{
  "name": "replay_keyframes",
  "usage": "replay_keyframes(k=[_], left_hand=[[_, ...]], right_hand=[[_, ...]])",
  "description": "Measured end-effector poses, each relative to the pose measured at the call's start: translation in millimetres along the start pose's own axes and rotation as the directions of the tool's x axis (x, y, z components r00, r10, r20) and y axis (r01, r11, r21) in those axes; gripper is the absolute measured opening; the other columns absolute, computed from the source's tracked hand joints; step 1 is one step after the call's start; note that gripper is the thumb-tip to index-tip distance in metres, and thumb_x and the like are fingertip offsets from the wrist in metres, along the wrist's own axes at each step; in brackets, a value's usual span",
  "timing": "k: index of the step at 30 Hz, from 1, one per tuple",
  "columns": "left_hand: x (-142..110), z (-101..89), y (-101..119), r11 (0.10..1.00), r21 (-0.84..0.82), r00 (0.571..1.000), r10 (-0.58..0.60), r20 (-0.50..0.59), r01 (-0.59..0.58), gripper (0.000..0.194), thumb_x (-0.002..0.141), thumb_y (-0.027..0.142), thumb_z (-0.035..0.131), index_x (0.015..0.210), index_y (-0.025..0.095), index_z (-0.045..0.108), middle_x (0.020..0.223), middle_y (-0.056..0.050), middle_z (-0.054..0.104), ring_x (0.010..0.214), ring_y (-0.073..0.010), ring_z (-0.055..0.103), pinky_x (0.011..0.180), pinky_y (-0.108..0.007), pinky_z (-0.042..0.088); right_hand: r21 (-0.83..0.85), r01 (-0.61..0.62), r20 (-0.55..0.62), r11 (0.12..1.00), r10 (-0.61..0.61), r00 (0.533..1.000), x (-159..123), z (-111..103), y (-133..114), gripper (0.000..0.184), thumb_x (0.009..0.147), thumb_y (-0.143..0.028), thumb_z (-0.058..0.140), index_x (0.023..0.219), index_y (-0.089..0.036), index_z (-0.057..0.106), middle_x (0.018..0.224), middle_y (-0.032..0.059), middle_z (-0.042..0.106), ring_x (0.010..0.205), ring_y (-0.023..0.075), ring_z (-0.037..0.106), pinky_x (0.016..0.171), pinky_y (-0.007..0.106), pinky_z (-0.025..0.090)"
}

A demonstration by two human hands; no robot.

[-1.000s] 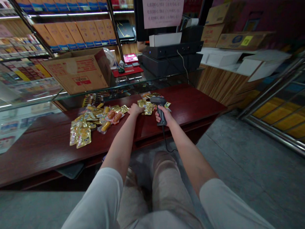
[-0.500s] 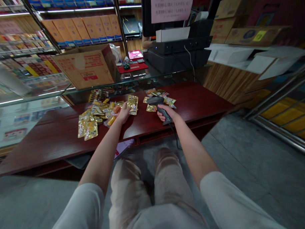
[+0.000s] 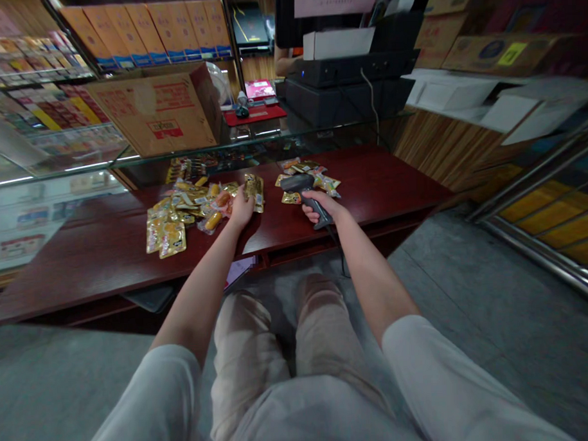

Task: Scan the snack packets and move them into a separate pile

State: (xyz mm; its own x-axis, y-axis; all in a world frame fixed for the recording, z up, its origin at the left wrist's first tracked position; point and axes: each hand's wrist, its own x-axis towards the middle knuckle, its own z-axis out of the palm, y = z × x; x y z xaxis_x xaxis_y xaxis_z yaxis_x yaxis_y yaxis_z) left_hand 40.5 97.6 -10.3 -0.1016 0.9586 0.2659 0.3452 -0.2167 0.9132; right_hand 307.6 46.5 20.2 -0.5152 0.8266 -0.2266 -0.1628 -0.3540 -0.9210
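– Where's the scanner [image 3: 297,182]?
– In your right grip [image 3: 325,208], over the middle of the counter [image 3: 384,179]. Your fingers wrap its handle.

– And the other side?
– Your left grip [image 3: 242,208] is clamped on a gold packet [image 3: 255,188], near the scanner's head with a small gap between. I can't tell whether that packet touches the counter.

– What crowds them?
– Just beside your left grip lie yellow and orange pieces in clear wrappers [image 3: 213,221], then a loose heap of packets [image 3: 166,238] farther left. The scanner's head hides part of a smaller pile [image 3: 307,166]. Its cable [image 3: 341,251] drops past the counter's front edge. Beyond, on the glass case [image 3: 264,126], stand a cardboard box [image 3: 150,116] to your left and a black machine [image 3: 338,100] to your right, with a white box [image 3: 338,44] on top.

– Which way do they point?
– The scanner's head faces left, toward the packet you hold; its handle slants back toward you and rightward. The packet's long axis runs roughly away from you, your grip covering its left side.
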Motion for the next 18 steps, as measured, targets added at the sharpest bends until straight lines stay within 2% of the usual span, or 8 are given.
replay_keyframes(k=[3, 7, 9, 12, 13, 15, 17, 18], left_hand=[[-11, -5.1, 12, 0.950, 0.310, 0.993, 0.075, -0.087, -0.044, 0.065, 0.085, 0.021, 0.060, 0.149, 0.012, 0.049, 0.124, -0.021, 0.070, 0.129, -0.0382, 0.061, 0.116, -0.052, 0.041], [-24, -29.5, 30, 0.734, 0.676, 0.981, 0.176, -0.087, -0.072, 0.074, 0.084, 0.024, 0.060, 0.155, 0.011, 0.044, 0.131, -0.026, 0.066, 0.135, -0.0445, 0.053, 0.117, -0.059, 0.036], [-27, -47.1, 37, 0.639, 0.768, 0.979, 0.180, -0.097, -0.041, 0.066, 0.087, 0.024, 0.056, 0.153, 0.014, 0.049, 0.137, -0.027, 0.062, 0.135, -0.0455, 0.052, 0.115, -0.062, 0.036], [-30, -68.2, 42, 0.559, 0.829, 0.968, 0.219, -0.125, -0.019, 0.053, 0.092, 0.023, 0.049, 0.144, 0.019, 0.059, 0.149, -0.025, 0.053, 0.142, -0.0452, 0.045, 0.115, -0.065, 0.032], [-31, -71.9, 42, 0.542, 0.838, 0.967, 0.241, -0.083, -0.063, 0.051, 0.092, 0.022, 0.048, 0.142, 0.020, 0.060, 0.153, -0.023, 0.051, 0.145, -0.0439, 0.042, 0.117, -0.065, 0.029], [-33, -73.3, 39, 0.517, 0.825, 0.958, 0.270, 0.095, -0.228, 0.048, 0.093, 0.021, 0.047, 0.138, 0.022, 0.064, 0.155, -0.019, 0.050, 0.148, -0.0393, 0.040, 0.122, -0.062, 0.024], [-34, -69.0, 34, 0.508, 0.774, 0.925, 0.253, 0.285, -0.377, 0.045, 0.094, 0.023, 0.047, 0.134, 0.023, 0.067, 0.151, -0.016, 0.055, 0.146, -0.0352, 0.044, 0.124, -0.056, 0.023], [-35, -66.0, 31, 0.511, 0.756, 0.913, 0.232, 0.337, -0.409, 0.043, 0.094, 0.025, 0.048, 0.131, 0.024, 0.069, 0.148, -0.015, 0.058, 0.144, -0.0345, 0.046, 0.124, -0.055, 0.024]], right_hand=[[0.055, 0.045, -0.030, 0.997, -0.043, 0.999, 0, -2, 3, 0.030, 0.096, -0.049, 0.058, 0.090, -0.022, 0.048, 0.049, -0.0089, 0.046, 0.033, 0.0077, 0.033, 0.034, 0.020, 0.031], [0.097, 0.083, -0.041, 0.992, -0.079, 0.996, 2, -5, 5, 0.033, 0.096, -0.053, 0.059, 0.092, -0.023, 0.047, 0.049, -0.0099, 0.046, 0.033, 0.0074, 0.034, 0.035, 0.020, 0.032], [0.100, 0.085, -0.037, 0.991, -0.081, 0.996, 3, -6, 6, 0.033, 0.096, -0.053, 0.060, 0.091, -0.023, 0.047, 0.050, -0.0096, 0.046, 0.034, 0.0073, 0.035, 0.036, 0.020, 0.033], [0.101, 0.086, -0.042, 0.991, -0.082, 0.996, 4, -6, 7, 0.033, 0.096, -0.052, 0.060, 0.089, -0.023, 0.046, 0.050, -0.0089, 0.046, 0.034, 0.0076, 0.036, 0.036, 0.020, 0.032], [0.100, 0.086, -0.044, 0.991, -0.082, 0.996, 4, -5, 7, 0.033, 0.096, -0.052, 0.059, 0.088, -0.023, 0.046, 0.050, -0.0088, 0.046, 0.034, 0.0078, 0.036, 0.036, 0.020, 0.031], [0.098, 0.084, -0.047, 0.992, -0.080, 0.996, 4, -5, 7, 0.033, 0.097, -0.052, 0.060, 0.088, -0.023, 0.046, 0.050, -0.0089, 0.046, 0.035, 0.0080, 0.036, 0.036, 0.021, 0.031], [0.096, 0.086, -0.048, 0.992, -0.082, 0.995, 4, -4, 7, 0.033, 0.096, -0.052, 0.060, 0.089, -0.023, 0.046, 0.050, -0.0089, 0.046, 0.035, 0.0080, 0.036, 0.037, 0.021, 0.032], [0.096, 0.090, -0.050, 0.991, -0.085, 0.995, 4, -4, 7, 0.033, 0.097, -0.052, 0.060, 0.089, -0.023, 0.046, 0.051, -0.0089, 0.046, 0.035, 0.0080, 0.036, 0.037, 0.021, 0.032]])
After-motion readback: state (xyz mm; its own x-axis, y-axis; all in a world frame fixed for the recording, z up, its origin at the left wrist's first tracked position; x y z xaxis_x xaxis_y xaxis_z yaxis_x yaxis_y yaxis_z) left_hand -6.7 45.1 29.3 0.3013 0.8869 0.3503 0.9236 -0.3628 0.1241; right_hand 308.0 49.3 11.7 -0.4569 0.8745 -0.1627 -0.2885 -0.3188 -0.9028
